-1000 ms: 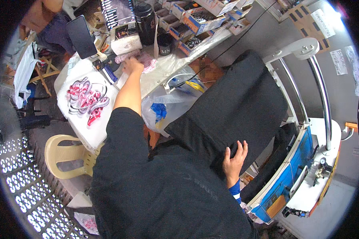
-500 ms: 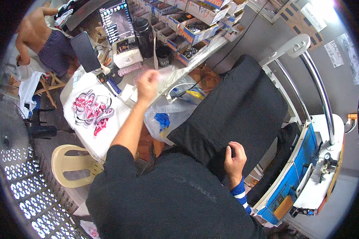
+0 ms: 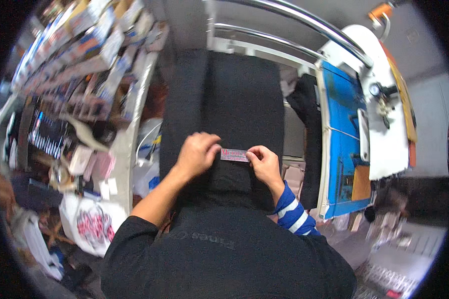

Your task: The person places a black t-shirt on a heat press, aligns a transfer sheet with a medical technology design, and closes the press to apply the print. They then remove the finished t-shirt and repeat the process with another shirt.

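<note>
A small rectangular transfer label [image 3: 234, 155] with red lettering lies just above the black garment [image 3: 234, 109] spread in front of me. My right hand [image 3: 265, 165] pinches its right end between thumb and fingers. At the label's left end is my left hand [image 3: 197, 155], slightly blurred, its thumb and forefinger parted; whether the thumb touches the label's edge I cannot tell. The black garment lies smooth over a long board, and its near end runs up toward my body.
On the right stands a heat-press-like machine [image 3: 340, 144] with a blue side, gauge [image 3: 375, 89] and chrome bars [image 3: 289, 15]. To the left, a table [image 3: 127, 169] holds stacked boxes [image 3: 85, 55], a lit screen [image 3: 47, 134] and a printed white cloth [image 3: 77, 214].
My view has turned right. My left hand has come from the table on the left to above the garment; my right hand has moved from the garment's near edge to the label.
</note>
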`<state>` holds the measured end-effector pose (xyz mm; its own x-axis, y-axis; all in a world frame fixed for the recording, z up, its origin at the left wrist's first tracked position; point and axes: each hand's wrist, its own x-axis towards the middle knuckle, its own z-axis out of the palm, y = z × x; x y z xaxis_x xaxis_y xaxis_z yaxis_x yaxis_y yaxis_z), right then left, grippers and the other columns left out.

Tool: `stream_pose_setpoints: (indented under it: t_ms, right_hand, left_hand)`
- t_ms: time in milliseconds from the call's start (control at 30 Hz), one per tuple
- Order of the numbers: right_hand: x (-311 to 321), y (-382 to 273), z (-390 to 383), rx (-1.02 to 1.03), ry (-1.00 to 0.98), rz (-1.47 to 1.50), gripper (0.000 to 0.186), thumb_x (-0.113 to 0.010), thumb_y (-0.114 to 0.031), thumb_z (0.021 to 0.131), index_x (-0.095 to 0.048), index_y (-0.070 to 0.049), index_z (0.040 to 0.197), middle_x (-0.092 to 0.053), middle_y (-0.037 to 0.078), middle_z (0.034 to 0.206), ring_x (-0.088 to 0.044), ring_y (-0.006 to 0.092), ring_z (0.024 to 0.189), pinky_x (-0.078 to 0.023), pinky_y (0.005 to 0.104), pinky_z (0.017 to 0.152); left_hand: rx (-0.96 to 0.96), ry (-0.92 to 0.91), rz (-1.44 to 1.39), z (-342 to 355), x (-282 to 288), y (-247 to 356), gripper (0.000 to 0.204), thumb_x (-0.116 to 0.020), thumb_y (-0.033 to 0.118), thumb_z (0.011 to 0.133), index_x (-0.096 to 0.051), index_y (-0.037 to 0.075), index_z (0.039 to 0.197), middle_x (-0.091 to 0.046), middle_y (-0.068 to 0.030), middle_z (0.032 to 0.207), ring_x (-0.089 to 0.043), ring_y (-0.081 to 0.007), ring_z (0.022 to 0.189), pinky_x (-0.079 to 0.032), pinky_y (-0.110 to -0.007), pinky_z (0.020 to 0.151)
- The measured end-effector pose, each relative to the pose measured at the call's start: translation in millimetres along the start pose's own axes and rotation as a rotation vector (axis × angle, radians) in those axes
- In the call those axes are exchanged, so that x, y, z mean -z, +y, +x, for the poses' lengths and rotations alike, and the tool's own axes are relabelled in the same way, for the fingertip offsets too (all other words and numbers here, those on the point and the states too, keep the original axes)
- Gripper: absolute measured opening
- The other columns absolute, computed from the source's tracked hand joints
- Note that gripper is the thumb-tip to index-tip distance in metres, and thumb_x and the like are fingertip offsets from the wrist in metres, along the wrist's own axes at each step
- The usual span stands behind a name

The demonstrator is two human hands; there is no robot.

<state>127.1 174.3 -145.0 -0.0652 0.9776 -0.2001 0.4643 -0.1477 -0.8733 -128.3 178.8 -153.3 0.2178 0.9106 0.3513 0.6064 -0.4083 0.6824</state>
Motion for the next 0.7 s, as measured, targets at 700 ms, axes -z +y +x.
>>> stream_pose_setpoints:
  t_ms: [700]
  right_hand:
    - [46, 0, 228, 0.081, 0.237, -0.396, 0.019, -0.072, -0.022, 0.089, -0.075, -0.006, 0.099, -0.075, 0.018, 0.091, -0.072, 0.0376, 0.090, -0.055, 0.0471, 0.082]
  left_hand:
    - [-0.237, -0.108, 0.396, 289, -96, -104, 0.025, -0.058, 0.006, 0.089, -0.071, 0.009, 0.110, -0.068, -0.0119, 0.114, -0.062, -0.0336, 0.113, -0.048, -0.050, 0.097]
